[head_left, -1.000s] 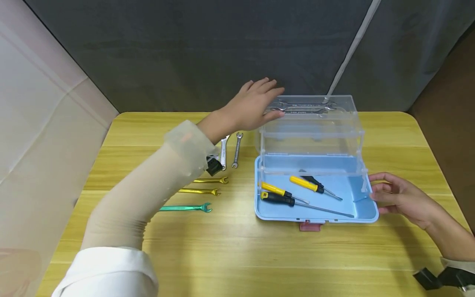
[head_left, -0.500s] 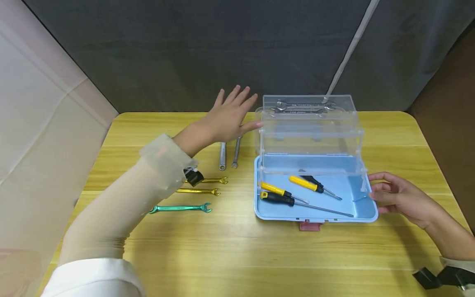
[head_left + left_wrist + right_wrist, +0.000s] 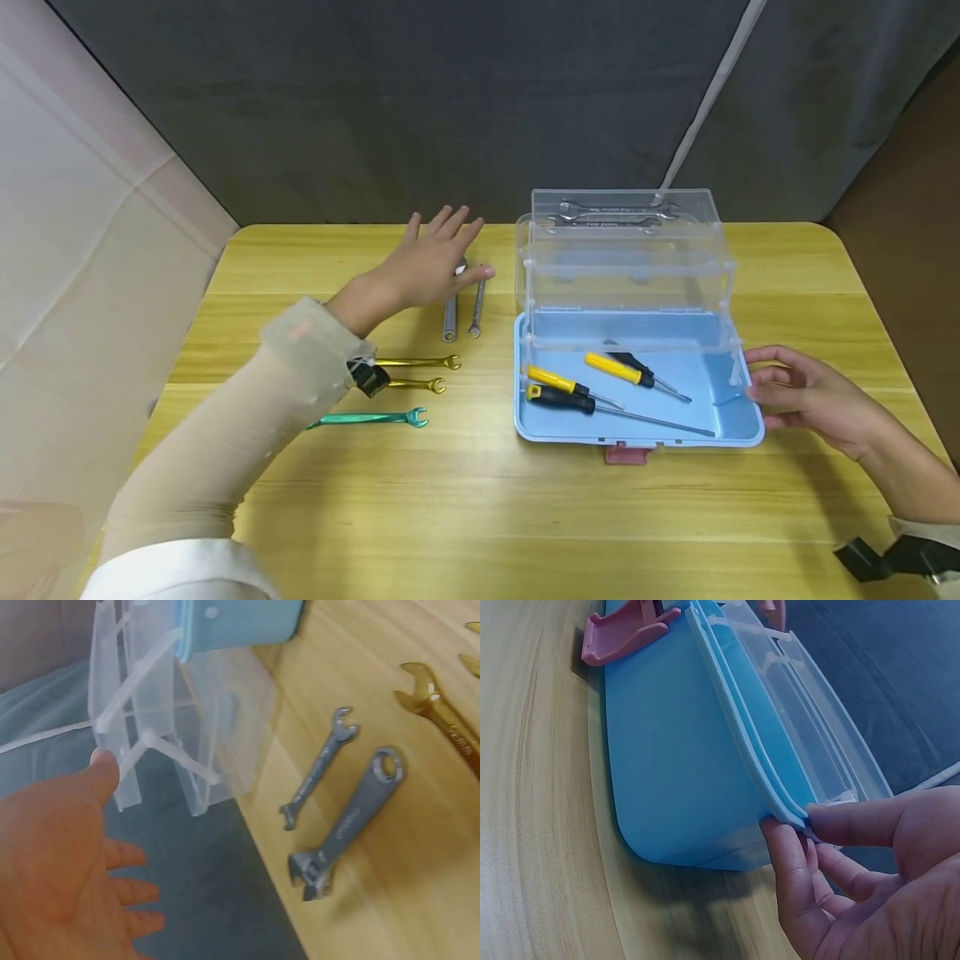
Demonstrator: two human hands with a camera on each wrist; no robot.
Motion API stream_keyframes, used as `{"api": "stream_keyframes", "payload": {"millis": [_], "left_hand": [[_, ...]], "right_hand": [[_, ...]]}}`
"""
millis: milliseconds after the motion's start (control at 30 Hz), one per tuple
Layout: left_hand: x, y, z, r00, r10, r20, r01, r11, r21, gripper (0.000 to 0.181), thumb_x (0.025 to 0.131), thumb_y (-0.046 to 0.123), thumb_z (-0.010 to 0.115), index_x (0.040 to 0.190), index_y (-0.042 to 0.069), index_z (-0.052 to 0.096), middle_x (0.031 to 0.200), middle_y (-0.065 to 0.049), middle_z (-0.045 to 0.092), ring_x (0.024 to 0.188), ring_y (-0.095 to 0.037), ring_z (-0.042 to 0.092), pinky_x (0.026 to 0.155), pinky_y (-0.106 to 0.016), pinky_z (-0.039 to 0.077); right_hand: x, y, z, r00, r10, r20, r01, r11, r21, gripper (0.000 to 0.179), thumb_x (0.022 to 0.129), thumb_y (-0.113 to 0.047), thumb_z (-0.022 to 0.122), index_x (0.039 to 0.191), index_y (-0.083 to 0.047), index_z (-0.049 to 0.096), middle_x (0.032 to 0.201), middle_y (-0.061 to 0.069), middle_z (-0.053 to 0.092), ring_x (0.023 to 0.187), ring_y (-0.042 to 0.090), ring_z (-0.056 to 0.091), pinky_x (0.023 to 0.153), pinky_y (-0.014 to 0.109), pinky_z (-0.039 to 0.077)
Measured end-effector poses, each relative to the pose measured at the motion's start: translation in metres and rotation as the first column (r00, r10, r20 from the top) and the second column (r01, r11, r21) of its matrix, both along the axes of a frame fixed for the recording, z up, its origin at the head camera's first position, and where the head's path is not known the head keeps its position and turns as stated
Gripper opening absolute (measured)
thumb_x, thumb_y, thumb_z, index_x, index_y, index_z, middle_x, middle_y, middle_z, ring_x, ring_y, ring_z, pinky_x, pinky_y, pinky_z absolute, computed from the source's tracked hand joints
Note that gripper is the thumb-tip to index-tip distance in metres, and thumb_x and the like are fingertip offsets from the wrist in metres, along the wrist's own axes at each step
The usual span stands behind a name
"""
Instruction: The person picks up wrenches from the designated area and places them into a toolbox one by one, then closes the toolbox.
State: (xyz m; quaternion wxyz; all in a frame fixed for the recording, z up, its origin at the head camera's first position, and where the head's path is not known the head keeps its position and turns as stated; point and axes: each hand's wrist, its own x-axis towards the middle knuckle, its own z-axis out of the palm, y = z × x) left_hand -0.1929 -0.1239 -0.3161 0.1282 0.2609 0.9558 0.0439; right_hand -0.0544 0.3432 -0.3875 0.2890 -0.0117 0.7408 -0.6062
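My left hand [image 3: 431, 262] hovers with spread fingers above the adjustable wrench [image 3: 352, 817] and the small silver open-end wrench [image 3: 319, 769], holding nothing. With thumb and fingers, my right hand [image 3: 821, 400] pinches the right rim of the blue toolbox [image 3: 675, 742]. The box stands open, its clear tiered trays [image 3: 630, 250] raised at the back. Several screwdrivers lie in the bottom, among them a yellow-handled screwdriver [image 3: 615, 369] and a long black-handled screwdriver [image 3: 562, 400]. Silver wrenches [image 3: 618, 210] rest in the top tray.
Left of the box lie two gold wrenches [image 3: 420, 362] and a green wrench [image 3: 375, 418], partly behind my left forearm. A pink latch [image 3: 626, 455] sticks out at the box front. A dark curtain [image 3: 375, 108] hangs behind the table [image 3: 480, 517].
My left hand has moved left and down, away from the clear trays to over the silver wrenches, fingers still spread. My right hand keeps its place on the box rim.
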Motion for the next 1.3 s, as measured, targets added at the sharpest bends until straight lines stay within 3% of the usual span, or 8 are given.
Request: {"api": "stream_keyframes", "payload": {"millis": [267,567,733,967,1167,1300], "left_hand": [[0.005,-0.008,-0.018,0.998,0.049,0.046,-0.048,0.999,-0.016,0.079,0.094,0.059,0.035,0.151,0.010,0.012,0.156,-0.014,0.005,0.142,-0.032,0.001,0.109,-0.059,-0.001],[0.014,-0.018,-0.041,0.994,0.104,0.032,-0.105,0.994,0.017,0.073,0.095,0.054,0.040,0.148,0.006,0.023,0.153,-0.018,0.017,0.140,-0.036,0.014,0.107,-0.062,0.010],[0.020,-0.021,-0.055,0.983,0.182,0.036,-0.183,0.982,0.037,0.079,0.095,0.053,0.042,0.148,-0.001,0.018,0.152,-0.021,0.017,0.140,-0.036,0.015,0.108,-0.061,0.012],[0.023,-0.024,-0.071,0.955,0.280,0.099,-0.278,0.960,-0.032,0.084,0.093,0.055,0.045,0.145,-0.005,0.019,0.150,-0.027,0.018,0.137,-0.041,0.019,0.107,-0.060,0.018],[0.026,-0.024,-0.078,0.942,0.313,0.124,-0.303,0.948,-0.094,0.084,0.090,0.052,0.053,0.144,-0.004,0.024,0.149,-0.027,0.018,0.136,-0.042,0.020,0.103,-0.059,0.026],[0.025,-0.025,-0.078,0.941,0.322,0.102,-0.314,0.945,-0.090,0.069,0.091,0.042,0.056,0.138,-0.004,0.033,0.145,-0.025,0.026,0.132,-0.041,0.028,0.100,-0.058,0.032]], "right_hand": [[-0.001,0.000,0.000,1.000,-0.008,0.006,0.008,1.000,0.010,0.037,0.092,0.002,0.053,0.121,-0.020,0.047,0.098,0.002,0.062,0.082,0.022,0.064,0.068,0.036,0.054],[-0.001,0.001,-0.001,1.000,-0.012,0.010,0.012,1.000,0.009,0.037,0.092,0.002,0.053,0.120,-0.021,0.047,0.098,0.002,0.063,0.082,0.022,0.064,0.067,0.036,0.054],[0.000,0.001,-0.001,1.000,-0.014,0.010,0.014,1.000,-0.006,0.037,0.092,0.003,0.053,0.121,-0.020,0.048,0.098,0.002,0.063,0.082,0.022,0.064,0.067,0.036,0.054],[0.000,0.001,-0.002,1.000,-0.012,0.008,0.012,1.000,-0.003,0.037,0.092,0.003,0.053,0.121,-0.020,0.048,0.098,0.002,0.063,0.082,0.022,0.065,0.067,0.036,0.054],[0.000,0.001,-0.002,1.000,-0.011,0.004,0.011,1.000,0.005,0.037,0.093,0.002,0.053,0.121,-0.020,0.047,0.099,0.002,0.063,0.083,0.022,0.065,0.068,0.036,0.054],[0.000,0.001,-0.002,1.000,-0.005,-0.005,0.005,1.000,0.020,0.037,0.093,0.002,0.053,0.121,-0.021,0.047,0.100,0.001,0.063,0.084,0.021,0.064,0.068,0.035,0.054]]}}
